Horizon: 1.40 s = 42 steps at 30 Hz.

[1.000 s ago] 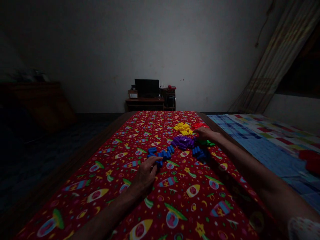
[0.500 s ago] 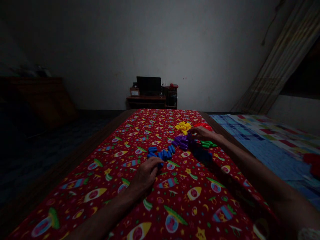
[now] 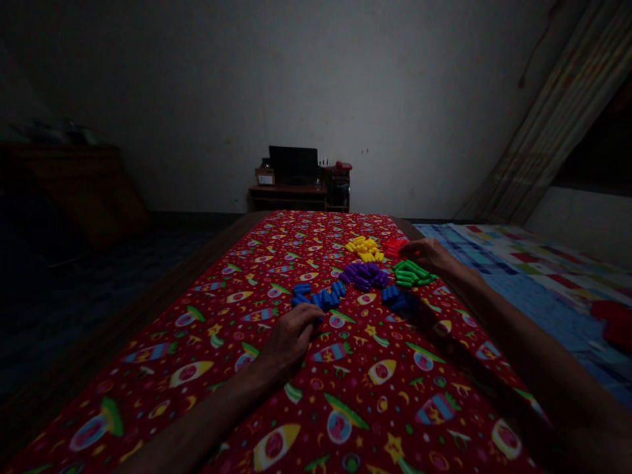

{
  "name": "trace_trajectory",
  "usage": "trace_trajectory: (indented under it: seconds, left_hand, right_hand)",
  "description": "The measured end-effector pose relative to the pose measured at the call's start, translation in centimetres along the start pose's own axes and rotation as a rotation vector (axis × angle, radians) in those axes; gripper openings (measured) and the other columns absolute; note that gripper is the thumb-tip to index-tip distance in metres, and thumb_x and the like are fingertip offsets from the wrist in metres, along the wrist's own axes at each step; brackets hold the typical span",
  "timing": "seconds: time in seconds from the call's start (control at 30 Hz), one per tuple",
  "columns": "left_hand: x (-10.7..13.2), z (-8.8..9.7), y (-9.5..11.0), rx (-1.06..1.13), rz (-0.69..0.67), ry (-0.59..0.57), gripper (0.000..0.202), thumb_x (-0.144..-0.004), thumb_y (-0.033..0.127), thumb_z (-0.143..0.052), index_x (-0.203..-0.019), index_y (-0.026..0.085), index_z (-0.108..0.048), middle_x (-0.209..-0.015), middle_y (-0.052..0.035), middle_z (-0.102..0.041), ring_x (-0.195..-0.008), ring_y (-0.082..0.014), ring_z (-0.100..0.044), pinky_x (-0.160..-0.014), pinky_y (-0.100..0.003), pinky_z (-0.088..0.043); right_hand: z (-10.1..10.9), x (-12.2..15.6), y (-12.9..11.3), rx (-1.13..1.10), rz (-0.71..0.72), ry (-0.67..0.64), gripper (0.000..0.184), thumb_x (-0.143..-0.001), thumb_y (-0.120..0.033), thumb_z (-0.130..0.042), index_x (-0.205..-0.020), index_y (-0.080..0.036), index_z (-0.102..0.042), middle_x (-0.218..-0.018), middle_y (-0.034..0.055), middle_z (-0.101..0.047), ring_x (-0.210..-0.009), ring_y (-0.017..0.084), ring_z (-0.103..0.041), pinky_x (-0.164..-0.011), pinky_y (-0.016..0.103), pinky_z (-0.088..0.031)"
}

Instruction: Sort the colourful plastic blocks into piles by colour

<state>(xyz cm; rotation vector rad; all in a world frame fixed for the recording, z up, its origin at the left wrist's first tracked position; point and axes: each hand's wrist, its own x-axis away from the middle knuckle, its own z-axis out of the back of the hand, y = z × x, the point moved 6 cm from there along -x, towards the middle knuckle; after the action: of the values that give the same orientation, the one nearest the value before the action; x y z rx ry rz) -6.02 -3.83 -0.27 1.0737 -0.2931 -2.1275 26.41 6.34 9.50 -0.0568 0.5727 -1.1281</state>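
Observation:
Small plastic tube pieces lie sorted by colour on a red rocket-print cloth. A yellow heap sits furthest away, with a red heap just to its right. Below them are purple pieces and, to their right, green pieces. Blue pieces form a loose row and a darker cluster. My right hand is palm down just right of the red heap, above the green pieces. My left hand rests on the cloth, fingertips at the blue row's lower edge.
A dark wooden edge borders the cloth on the left. A checked quilt lies to the right. At the far wall stand a low desk and a dark monitor. A curtain hangs at upper right.
My right hand has moved right and away from the purple pieces, uncovering the green and blue pieces. My left hand stays nearly still.

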Motion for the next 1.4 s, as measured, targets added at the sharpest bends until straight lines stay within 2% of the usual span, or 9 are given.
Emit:
trace_trajectory:
  seconds: [0.17, 0.3, 0.4, 0.53, 0.67, 0.87, 1.0, 1.2, 1.4]
  left_hand:
    - [0.0, 0.0, 0.1, 0.007, 0.003, -0.006, 0.034, -0.079, 0.005, -0.041, -0.097, 0.021, -0.066, -0.100, -0.0058, -0.069, -0.094, -0.0181, -0.066, -0.084, -0.031, -0.055]
    - [-0.3, 0.6, 0.1, -0.033, 0.010, 0.020, 0.035, -0.078, 0.004, -0.041, -0.096, 0.021, -0.066, -0.103, -0.0059, -0.068, -0.098, -0.0185, -0.065, -0.087, -0.033, -0.054]
    - [-0.6, 1.1, -0.5, -0.092, 0.004, 0.066, 0.031, -0.081, 0.008, -0.042, -0.097, 0.020, -0.066, -0.106, -0.0063, -0.066, -0.101, -0.0197, -0.064, -0.091, -0.037, -0.053]
    - [-0.5, 1.0, -1.7, -0.172, 0.006, 0.074, 0.022, -0.088, 0.020, -0.048, -0.103, 0.019, -0.063, -0.111, -0.0089, -0.064, -0.106, -0.0228, -0.061, -0.092, -0.042, -0.053]
    - [0.0, 0.0, -2.4, -0.224, -0.046, -0.021, 0.030, -0.086, 0.027, -0.057, -0.115, 0.019, -0.058, -0.117, -0.0113, -0.061, -0.113, -0.0270, -0.056, -0.095, -0.046, -0.050]
    - [-0.1, 0.2, -1.8, -0.222, -0.080, -0.083, 0.022, -0.089, 0.022, -0.053, -0.109, 0.020, -0.061, -0.112, -0.0092, -0.062, -0.108, -0.0246, -0.057, -0.092, -0.042, -0.051]
    - [-0.3, 0.7, -1.1, -0.241, -0.069, -0.099, 0.022, -0.090, 0.019, -0.051, -0.109, 0.021, -0.061, -0.109, -0.0076, -0.062, -0.107, -0.0237, -0.057, -0.093, -0.042, -0.051]
    - [-0.1, 0.3, -1.8, -0.321, -0.097, -0.090, 0.025, -0.090, 0.025, -0.056, -0.114, 0.021, -0.060, -0.114, -0.0101, -0.059, -0.111, -0.0264, -0.054, -0.094, -0.046, -0.049]
    - [0.3, 0.0, -3.1, -0.320, -0.120, -0.043, 0.035, -0.093, 0.032, -0.051, -0.125, 0.021, -0.056, -0.126, -0.0128, -0.058, -0.124, -0.0306, -0.048, -0.101, -0.054, -0.044]
  right_hand:
    - [-0.7, 2.4, -3.9, -0.091, 0.045, -0.013, 0.025, -0.082, -0.020, -0.051, -0.089, -0.014, -0.075, -0.082, 0.0073, -0.074, -0.073, 0.018, -0.066, -0.064, 0.024, -0.048]
    - [-6.3, 4.0, -11.1, -0.142, 0.255, -0.163, 0.027, -0.089, -0.025, -0.051, -0.103, -0.015, -0.072, -0.084, 0.0060, -0.073, -0.069, 0.014, -0.063, -0.064, 0.023, -0.047]
    - [-11.0, 4.9, -15.3, -0.081, 0.437, -0.196, 0.034, -0.091, -0.026, -0.053, -0.123, -0.018, -0.061, -0.106, 0.0115, -0.068, -0.086, 0.018, -0.063, -0.075, 0.028, -0.049]
    - [-16.1, 4.8, -16.4, 0.043, 0.490, -0.155, 0.054, -0.091, -0.029, -0.056, -0.141, -0.019, -0.041, -0.130, 0.0187, -0.051, -0.112, 0.026, -0.053, -0.089, 0.041, -0.047]
    - [-18.2, 4.1, -15.6, 0.080, 0.452, -0.112, 0.055, -0.092, -0.028, -0.054, -0.142, -0.016, -0.038, -0.136, 0.0225, -0.045, -0.122, 0.030, -0.047, -0.096, 0.046, -0.043]
    - [-16.0, 4.6, -16.4, 0.050, 0.413, -0.172, 0.038, -0.090, -0.013, -0.050, -0.126, -0.019, -0.058, -0.108, 0.0119, -0.065, -0.094, 0.021, -0.062, -0.080, 0.032, -0.048]
    - [-11.7, 5.4, -15.2, -0.011, 0.352, -0.012, 0.035, -0.090, -0.014, -0.049, -0.123, -0.019, -0.061, -0.109, 0.0115, -0.070, -0.091, 0.021, -0.065, -0.078, 0.030, -0.048]
    - [-4.3, 6.8, -7.0, -0.161, 0.037, 0.315, 0.029, -0.092, -0.031, -0.046, -0.105, -0.016, -0.068, -0.094, 0.0105, -0.073, -0.082, 0.021, -0.067, -0.073, 0.032, -0.051]
    - [-3.4, 8.3, 0.4, -0.386, -0.186, 0.144, 0.036, -0.078, -0.046, -0.060, -0.094, -0.016, -0.071, -0.084, 0.0075, -0.073, -0.073, 0.021, -0.067, -0.062, 0.030, -0.053]
